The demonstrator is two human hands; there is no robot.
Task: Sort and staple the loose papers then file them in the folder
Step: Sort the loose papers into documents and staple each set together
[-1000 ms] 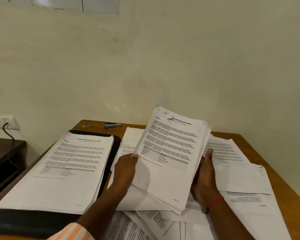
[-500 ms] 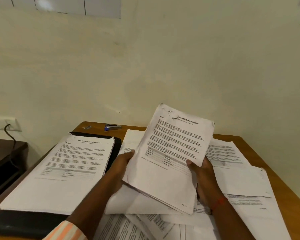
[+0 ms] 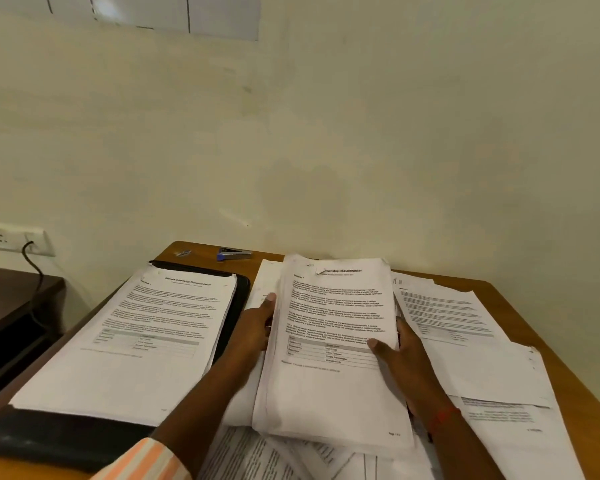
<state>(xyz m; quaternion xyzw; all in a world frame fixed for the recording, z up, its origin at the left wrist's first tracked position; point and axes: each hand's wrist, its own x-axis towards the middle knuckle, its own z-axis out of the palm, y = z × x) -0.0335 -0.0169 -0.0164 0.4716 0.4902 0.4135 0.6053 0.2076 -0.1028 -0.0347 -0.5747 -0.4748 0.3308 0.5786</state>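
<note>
I see my left hand [image 3: 257, 327] gripping the left edge of the paper stack [image 3: 336, 375], while my right hand [image 3: 404, 351] clasps its right edge with the thumb pressed on the top sheet. The stack sits mid-table, lying over loose sheets [image 3: 465, 323] that spread to the right and near side. To the left, a black folder [image 3: 66, 441] carries another pile of papers [image 3: 136, 368]. A blue stapler [image 3: 234, 253] lies at the far edge of the wooden table [image 3: 534, 306].

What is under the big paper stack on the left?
A black folder: its far, right and near edges show past the paper stack. Its inside is covered, so any contents cannot be seen.
</note>
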